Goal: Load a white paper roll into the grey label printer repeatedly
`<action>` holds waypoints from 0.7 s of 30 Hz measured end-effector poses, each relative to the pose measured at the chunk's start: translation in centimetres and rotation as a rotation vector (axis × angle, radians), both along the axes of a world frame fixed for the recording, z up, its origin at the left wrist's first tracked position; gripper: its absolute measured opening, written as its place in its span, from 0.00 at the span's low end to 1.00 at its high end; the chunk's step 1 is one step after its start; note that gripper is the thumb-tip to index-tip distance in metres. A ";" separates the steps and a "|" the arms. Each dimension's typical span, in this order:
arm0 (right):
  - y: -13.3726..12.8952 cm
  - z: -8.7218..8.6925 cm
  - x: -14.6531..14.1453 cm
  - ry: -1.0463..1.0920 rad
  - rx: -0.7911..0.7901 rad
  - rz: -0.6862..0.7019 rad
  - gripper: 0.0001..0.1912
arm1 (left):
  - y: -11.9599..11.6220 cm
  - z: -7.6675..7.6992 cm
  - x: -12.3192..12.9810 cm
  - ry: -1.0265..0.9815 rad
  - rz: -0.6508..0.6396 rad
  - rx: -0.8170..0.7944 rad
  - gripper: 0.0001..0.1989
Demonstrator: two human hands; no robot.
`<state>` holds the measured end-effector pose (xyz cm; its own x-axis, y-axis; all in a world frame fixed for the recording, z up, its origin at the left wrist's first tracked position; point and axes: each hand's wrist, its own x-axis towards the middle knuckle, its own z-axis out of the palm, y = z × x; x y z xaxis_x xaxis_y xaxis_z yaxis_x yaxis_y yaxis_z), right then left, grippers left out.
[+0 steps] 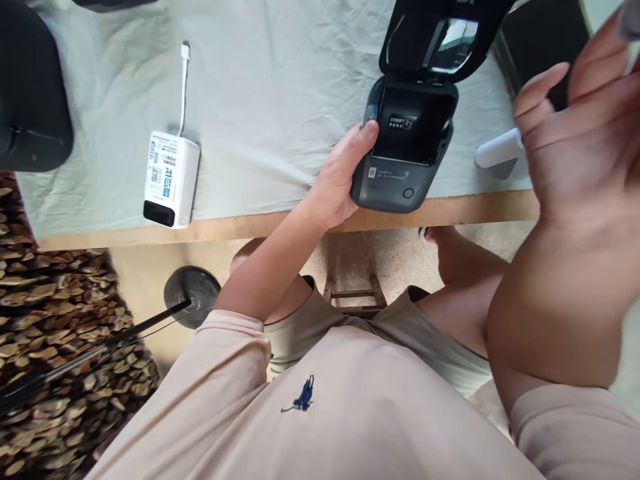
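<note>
My left hand [345, 173] grips the left side of a dark grey device [393, 183], thumb on its edge. The device's black lid [420, 40] stands raised, showing a hollow compartment with a small label inside. At the upper right, my right hand [585, 127] is lifted close to the camera with its fingers apart; part of it runs out of the frame, and a greyish thing at the top right corner is too cut off to name. Beside that hand, a white rounded object [500, 150] lies on the cloth, partly hidden.
A white power bank [167, 180] with a short cable lies on the cloth-covered table [265, 120] at left. Black objects stand at the upper left [33, 93] and upper right [545, 43]. The table's wooden edge [220, 229] runs above my lap.
</note>
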<state>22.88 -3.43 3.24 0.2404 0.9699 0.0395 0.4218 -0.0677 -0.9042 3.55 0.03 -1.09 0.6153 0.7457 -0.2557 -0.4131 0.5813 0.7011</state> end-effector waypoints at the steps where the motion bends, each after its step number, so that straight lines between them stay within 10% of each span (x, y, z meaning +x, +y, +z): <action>1: 0.0 0.2 0.1 0.180 0.012 0.070 0.26 | 0.0 0.0 0.0 -0.004 -0.007 0.004 0.18; 5: 0.1 1.6 -1.0 0.694 -0.018 0.321 0.25 | -0.1 0.3 0.1 -0.012 0.001 0.000 0.18; 21: 1.2 1.6 -4.6 0.578 -0.049 0.139 0.21 | -0.2 0.2 0.3 -0.092 0.023 -0.097 0.15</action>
